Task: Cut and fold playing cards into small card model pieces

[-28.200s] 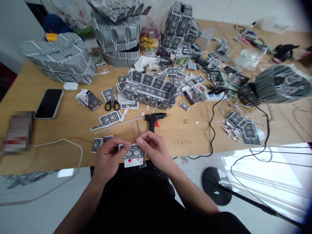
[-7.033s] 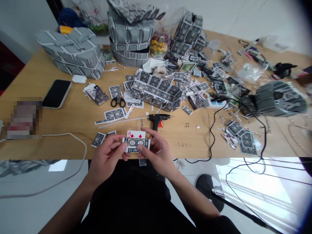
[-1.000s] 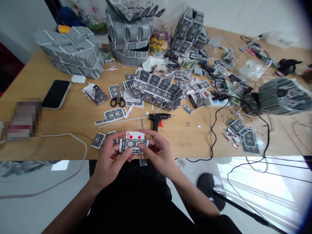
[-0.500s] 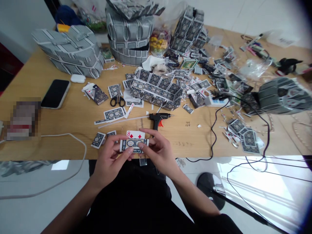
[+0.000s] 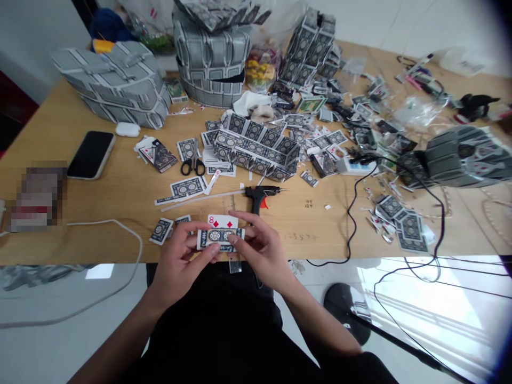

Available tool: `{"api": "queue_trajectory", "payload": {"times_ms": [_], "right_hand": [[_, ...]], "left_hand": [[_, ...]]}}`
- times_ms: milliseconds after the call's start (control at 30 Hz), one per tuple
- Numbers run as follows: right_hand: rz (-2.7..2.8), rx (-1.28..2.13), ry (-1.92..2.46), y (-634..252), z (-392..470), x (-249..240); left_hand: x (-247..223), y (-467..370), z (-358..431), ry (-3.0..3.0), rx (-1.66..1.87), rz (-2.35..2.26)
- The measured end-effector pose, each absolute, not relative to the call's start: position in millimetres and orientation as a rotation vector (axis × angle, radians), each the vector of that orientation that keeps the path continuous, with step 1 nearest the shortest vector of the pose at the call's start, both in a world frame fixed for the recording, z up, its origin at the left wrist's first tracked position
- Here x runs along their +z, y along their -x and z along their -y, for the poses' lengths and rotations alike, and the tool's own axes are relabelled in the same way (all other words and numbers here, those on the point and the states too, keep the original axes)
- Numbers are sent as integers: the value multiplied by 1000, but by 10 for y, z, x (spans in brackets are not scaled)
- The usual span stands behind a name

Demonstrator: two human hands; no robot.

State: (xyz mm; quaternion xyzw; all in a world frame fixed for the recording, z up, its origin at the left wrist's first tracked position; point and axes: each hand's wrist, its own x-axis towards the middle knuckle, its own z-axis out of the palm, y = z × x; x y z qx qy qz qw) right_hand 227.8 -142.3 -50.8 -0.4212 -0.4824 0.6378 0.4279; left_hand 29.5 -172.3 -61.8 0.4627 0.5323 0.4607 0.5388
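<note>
Patterned card (image 5: 215, 235): gripped between the two hands, around the near edge of the surface (image 5: 328, 229), long axis running left to right from one hand to the other
Eight of diamonds (image 5: 223, 220): sticks out past the patterned card's far long side
Left hand (image 5: 180, 256): pinched on the left end, thumb across the face
Right hand (image 5: 262, 250): pinched on the right end, forefinger stretched to the eight's corner
Nearer hand: neither, each touches its end
Glue gun (image 5: 256, 197): just beyond the right hand, nozzle pointing right

Red eight card (image 5: 222, 221) now sticks out toward table's (image 5: 120, 197) far edge, was near edge; left hand's (image 5: 178, 261) thumb shifted inward along patterned card (image 5: 218, 235).
</note>
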Motion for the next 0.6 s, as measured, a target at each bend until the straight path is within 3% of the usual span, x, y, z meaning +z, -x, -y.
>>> {"api": "queue_trajectory", "payload": {"times_ms": [600], "right_hand": [[1150,1666,1041,-2268,1438,-520]], "left_hand": [[-506,-297,1720,-1051,1059,-1348]]}}
